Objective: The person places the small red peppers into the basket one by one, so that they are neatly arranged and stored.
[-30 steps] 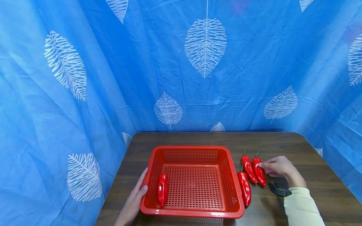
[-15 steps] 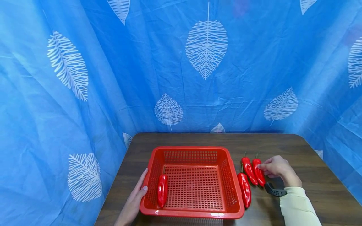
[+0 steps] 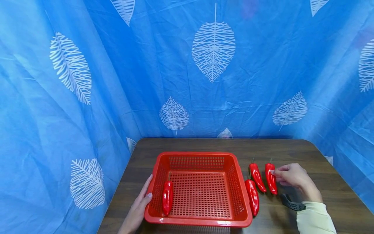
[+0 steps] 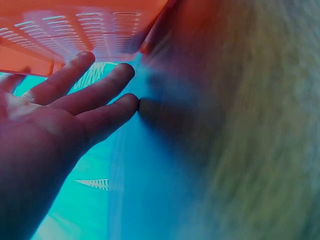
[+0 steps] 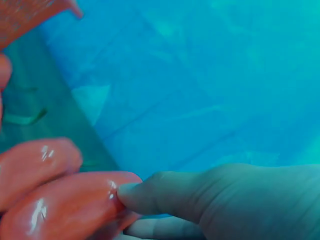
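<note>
My right hand (image 3: 293, 176) pinches a glossy red chili pepper (image 3: 271, 180) on its right side, the thumb (image 5: 150, 197) pressed to its skin in the right wrist view. To its left lie a second pepper (image 3: 257, 177) and, nearer the front, a third one (image 3: 252, 198) along the basket's right side. My left hand (image 3: 135, 208) rests against the left side of a red plastic basket (image 3: 198, 222), thumb at the rim. In the left wrist view its fingers (image 4: 100, 95) are extended and spread beside the slotted wall. Inside the basket, at the left, lies another red pepper (image 3: 168, 198).
The basket stands on a dark wooden table (image 3: 280, 149). A blue curtain (image 3: 251, 91) with white leaf prints hangs behind the table and along both sides. A black band (image 3: 292, 203) is on the right wrist, by the pale sleeve (image 3: 315, 216).
The right hand has shifted slightly right with the pinched pepper, widening the gap to the pepper beside it. The left hand and basket hold their place.
</note>
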`<state>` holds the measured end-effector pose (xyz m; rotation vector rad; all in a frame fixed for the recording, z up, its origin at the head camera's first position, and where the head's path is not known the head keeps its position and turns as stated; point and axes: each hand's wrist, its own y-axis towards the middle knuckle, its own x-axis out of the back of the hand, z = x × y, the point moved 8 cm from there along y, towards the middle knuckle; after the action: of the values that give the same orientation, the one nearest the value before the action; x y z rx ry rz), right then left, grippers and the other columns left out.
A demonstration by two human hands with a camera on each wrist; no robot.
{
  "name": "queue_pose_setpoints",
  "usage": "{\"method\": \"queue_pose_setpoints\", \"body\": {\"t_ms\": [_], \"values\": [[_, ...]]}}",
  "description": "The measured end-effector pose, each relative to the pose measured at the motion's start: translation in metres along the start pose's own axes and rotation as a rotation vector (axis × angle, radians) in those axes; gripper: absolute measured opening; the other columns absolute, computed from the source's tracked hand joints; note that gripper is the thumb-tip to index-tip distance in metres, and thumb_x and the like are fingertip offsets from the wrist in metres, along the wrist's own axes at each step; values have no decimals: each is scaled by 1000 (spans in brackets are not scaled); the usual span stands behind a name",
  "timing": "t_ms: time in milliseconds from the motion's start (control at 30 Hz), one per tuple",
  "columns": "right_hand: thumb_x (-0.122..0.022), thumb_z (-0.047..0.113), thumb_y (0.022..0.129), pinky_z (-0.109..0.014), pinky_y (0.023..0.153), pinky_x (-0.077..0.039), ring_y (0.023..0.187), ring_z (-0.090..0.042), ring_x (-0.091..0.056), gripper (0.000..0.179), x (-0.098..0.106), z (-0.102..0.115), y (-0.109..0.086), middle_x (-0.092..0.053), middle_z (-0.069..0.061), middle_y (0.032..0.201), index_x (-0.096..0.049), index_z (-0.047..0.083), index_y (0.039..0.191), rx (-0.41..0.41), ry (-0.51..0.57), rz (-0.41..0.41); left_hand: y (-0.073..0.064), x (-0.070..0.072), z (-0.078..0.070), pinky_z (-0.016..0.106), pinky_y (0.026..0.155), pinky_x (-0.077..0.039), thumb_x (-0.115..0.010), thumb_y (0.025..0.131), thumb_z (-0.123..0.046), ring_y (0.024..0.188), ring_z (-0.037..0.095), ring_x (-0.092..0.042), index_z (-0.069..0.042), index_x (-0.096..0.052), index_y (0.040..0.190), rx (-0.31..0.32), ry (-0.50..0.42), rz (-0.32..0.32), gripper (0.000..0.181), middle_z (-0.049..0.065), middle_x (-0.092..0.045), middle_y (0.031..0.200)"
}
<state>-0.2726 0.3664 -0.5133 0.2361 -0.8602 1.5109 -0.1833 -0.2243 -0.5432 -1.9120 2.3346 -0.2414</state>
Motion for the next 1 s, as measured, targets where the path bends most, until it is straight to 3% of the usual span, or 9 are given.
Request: {"method": "queue_pose_setpoints", "body": {"t_ms": [367,500,700,1000], "values": [[-70,33,108,-46,88,-69,103,-37,-82,65,5,40,-30,-78,-30,120,-57,-21,143,93,87,-18,0,0,1,56,108,-60,-52,114,-34,157,55,-38,-35,-16,177,-6,-2,-4,72,18,-15,183],[-70,37,108,-42,88,-69,106,-35,-82,69,-5,56,-44,-74,-32,131,-55,-18,147,128,149,-17,1,0,1,56,109,-59,-53,114,-33,158,54,-37,-35,-17,176,3,1,-16,72,17,-17,183],[-71,39,108,-42,91,-68,109,-32,-82,69,-26,83,-56,-75,-28,133,-55,-14,150,193,238,0,0,0,2,57,108,-60,-55,113,-34,159,55,-35,-35,-18,176,14,-3,-33,74,15,-18,183],[-74,35,106,-49,95,-67,109,-36,-81,62,-50,129,-73,-76,-26,132,-61,-8,148,258,257,7,-1,-1,1,56,106,-61,-57,112,-36,158,55,-37,-37,-17,176,23,-5,-42,76,14,-18,183]]}}
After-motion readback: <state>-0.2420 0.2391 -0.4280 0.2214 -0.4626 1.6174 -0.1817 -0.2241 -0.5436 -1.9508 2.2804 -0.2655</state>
